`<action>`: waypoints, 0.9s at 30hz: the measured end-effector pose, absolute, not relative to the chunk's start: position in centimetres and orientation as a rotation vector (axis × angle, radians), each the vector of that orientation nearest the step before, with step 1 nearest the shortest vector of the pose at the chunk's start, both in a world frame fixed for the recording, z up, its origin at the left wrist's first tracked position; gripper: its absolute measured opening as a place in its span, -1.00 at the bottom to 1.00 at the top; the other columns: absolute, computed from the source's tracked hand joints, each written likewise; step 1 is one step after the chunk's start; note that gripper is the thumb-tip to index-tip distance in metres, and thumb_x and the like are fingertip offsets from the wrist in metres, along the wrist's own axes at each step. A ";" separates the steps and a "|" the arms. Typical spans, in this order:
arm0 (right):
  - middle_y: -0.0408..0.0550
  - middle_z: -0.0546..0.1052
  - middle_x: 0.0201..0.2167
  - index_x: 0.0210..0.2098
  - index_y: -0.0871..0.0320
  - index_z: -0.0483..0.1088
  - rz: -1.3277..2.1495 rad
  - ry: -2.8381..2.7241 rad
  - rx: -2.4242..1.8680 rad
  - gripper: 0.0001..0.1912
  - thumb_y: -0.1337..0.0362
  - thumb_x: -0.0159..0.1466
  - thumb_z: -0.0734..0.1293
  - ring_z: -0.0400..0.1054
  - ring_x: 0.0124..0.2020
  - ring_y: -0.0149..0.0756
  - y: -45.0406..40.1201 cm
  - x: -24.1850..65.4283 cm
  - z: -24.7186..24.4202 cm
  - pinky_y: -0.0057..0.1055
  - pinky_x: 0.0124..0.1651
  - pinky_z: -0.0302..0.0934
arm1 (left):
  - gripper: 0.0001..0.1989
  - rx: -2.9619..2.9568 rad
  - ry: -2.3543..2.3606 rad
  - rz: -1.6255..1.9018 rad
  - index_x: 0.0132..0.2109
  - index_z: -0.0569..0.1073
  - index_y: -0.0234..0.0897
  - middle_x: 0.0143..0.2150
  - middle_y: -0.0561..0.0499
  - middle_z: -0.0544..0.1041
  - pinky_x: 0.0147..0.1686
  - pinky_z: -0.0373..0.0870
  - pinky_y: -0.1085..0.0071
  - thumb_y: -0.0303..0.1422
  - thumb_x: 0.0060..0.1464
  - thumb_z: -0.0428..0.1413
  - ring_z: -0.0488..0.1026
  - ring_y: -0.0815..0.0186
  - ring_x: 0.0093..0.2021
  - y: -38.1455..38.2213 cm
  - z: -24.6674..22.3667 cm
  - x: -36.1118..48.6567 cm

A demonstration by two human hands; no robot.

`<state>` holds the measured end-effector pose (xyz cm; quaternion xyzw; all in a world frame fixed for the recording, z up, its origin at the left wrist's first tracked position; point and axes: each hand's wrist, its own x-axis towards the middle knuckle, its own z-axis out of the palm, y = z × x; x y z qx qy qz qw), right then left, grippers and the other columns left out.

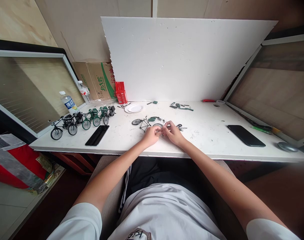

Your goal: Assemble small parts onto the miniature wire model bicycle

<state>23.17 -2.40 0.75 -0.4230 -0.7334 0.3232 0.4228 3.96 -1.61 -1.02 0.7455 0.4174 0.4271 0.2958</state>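
Observation:
My left hand (151, 136) and my right hand (173, 134) meet close above the front of the white table. The fingers of both are pinched together at a small part, too tiny to make out. Just beyond them lies a partly built model bicycle (143, 124), its dark frame and one spoked wheel (136, 122) plainly visible. Another small wheel (157, 125) shows right behind my fingertips, partly hidden by them. Green and dark model parts (154, 118) lie behind the bicycle. More small dark pieces (180, 126) are beside my right hand.
Finished-looking model bicycles (92, 120) stand in a row at the left. A phone (97, 135) lies near them, another dark phone (246, 135) at right. Behind are a white plate (134, 108), a red box (121, 92), bottles (69, 102), loose green parts (180, 106) and a foam board (192, 60).

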 end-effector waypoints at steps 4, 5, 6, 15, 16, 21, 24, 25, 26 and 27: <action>-0.12 0.56 -0.43 -0.13 0.00 0.24 0.791 -1.848 -1.060 -0.56 -0.25 0.49 0.24 0.51 -0.34 -0.15 -2.4 23.2 0.7 -0.23 -0.25 0.34 | -0.85 1.999 1.112 1.133 -0.17 0.65 -0.33 -0.29 -0.06 0.66 -0.36 0.32 0.44 -0.36 0.28 0.20 0.38 0.38 -0.41 -1.5 -1.2 3.9; -0.12 0.56 -0.43 -0.13 0.00 0.24 0.787 -1.849 -1.060 -0.55 -0.26 0.49 0.24 0.51 -0.35 -0.15 -2.4 23.2 0.7 -0.23 -0.25 0.35 | -0.85 2.000 1.114 1.129 -0.17 0.65 -0.33 -0.29 -0.05 0.66 -0.37 0.31 0.45 -0.36 0.28 0.20 0.37 0.39 -0.42 -1.5 -1.2 3.9; -0.12 0.56 -0.42 -0.13 0.00 0.24 0.783 -1.850 -1.059 -0.55 -0.26 0.48 0.24 0.51 -0.35 -0.15 -2.4 23.2 0.7 -0.22 -0.25 0.36 | -0.86 1.998 1.117 1.125 -0.17 0.65 -0.33 -0.29 -0.05 0.66 -0.37 0.30 0.45 -0.37 0.28 0.20 0.36 0.39 -0.42 -1.5 -1.3 3.9; -0.06 0.60 -0.32 -0.12 0.01 0.26 0.760 -1.871 -1.061 -0.52 -0.28 0.48 0.24 0.53 -0.33 -0.16 -2.2 23.2 0.6 -0.21 -0.22 0.40 | -0.88 2.004 1.138 1.092 -0.17 0.63 -0.31 -0.34 -0.01 0.62 -0.39 0.28 0.45 -0.37 0.28 0.21 0.35 0.39 -0.45 -1.6 -1.1 3.9; -0.06 0.60 -0.31 -0.12 0.01 0.26 0.760 -1.874 -1.059 -0.53 -0.28 0.48 0.24 0.52 -0.33 -0.16 -2.2 23.2 0.5 -0.21 -0.22 0.40 | -0.88 2.010 1.141 1.092 -0.17 0.63 -0.31 -0.35 -0.01 0.61 -0.39 0.27 0.45 -0.37 0.28 0.21 0.34 0.39 -0.45 -1.7 -1.0 3.9; -0.04 0.61 -0.27 -0.11 0.01 0.27 0.757 -1.890 -1.059 -0.56 -0.24 0.50 0.24 0.53 -0.31 -0.16 -2.2 23.3 0.4 -0.21 -0.22 0.39 | -0.88 2.037 1.139 1.086 -0.17 0.62 -0.31 -0.37 0.01 0.58 -0.38 0.27 0.44 -0.40 0.28 0.18 0.32 0.39 -0.46 -1.8 -0.8 3.9; -0.05 0.61 -0.27 -0.11 0.01 0.27 0.748 -1.898 -1.067 -0.56 -0.23 0.50 0.24 0.54 -0.31 -0.16 -2.2 23.3 0.4 -0.21 -0.23 0.39 | -0.89 2.047 1.135 1.083 -0.20 0.60 -0.30 -0.41 0.04 0.55 -0.39 0.23 0.44 -0.40 0.28 0.18 0.29 0.40 -0.48 -1.8 -0.9 3.9; -0.05 0.61 -0.27 -0.10 0.01 0.28 0.748 -1.899 -1.071 -0.56 -0.23 0.50 0.24 0.54 -0.31 -0.16 -2.2 23.3 0.4 -0.21 -0.23 0.40 | -0.89 2.049 1.137 1.081 -0.21 0.60 -0.30 -0.43 0.05 0.53 -0.40 0.21 0.44 -0.39 0.28 0.18 0.27 0.40 -0.49 -1.8 -0.9 3.9; -0.04 0.61 -0.27 -0.10 0.01 0.28 0.749 -1.900 -1.074 -0.57 -0.23 0.50 0.24 0.54 -0.30 -0.15 -2.2 23.3 0.4 -0.21 -0.23 0.40 | -0.88 2.050 1.141 1.079 -0.22 0.59 -0.30 -0.45 0.06 0.51 -0.41 0.19 0.44 -0.39 0.28 0.18 0.25 0.41 -0.51 -1.8 -0.9 3.9; -0.04 0.61 -0.26 -0.10 0.01 0.28 0.751 -1.902 -1.077 -0.57 -0.23 0.50 0.25 0.55 -0.30 -0.15 -2.1 23.3 0.4 -0.20 -0.23 0.40 | -0.88 2.051 1.145 1.076 -0.22 0.59 -0.30 -0.47 0.07 0.49 -0.42 0.17 0.43 -0.38 0.29 0.18 0.23 0.41 -0.52 -1.7 -1.0 3.9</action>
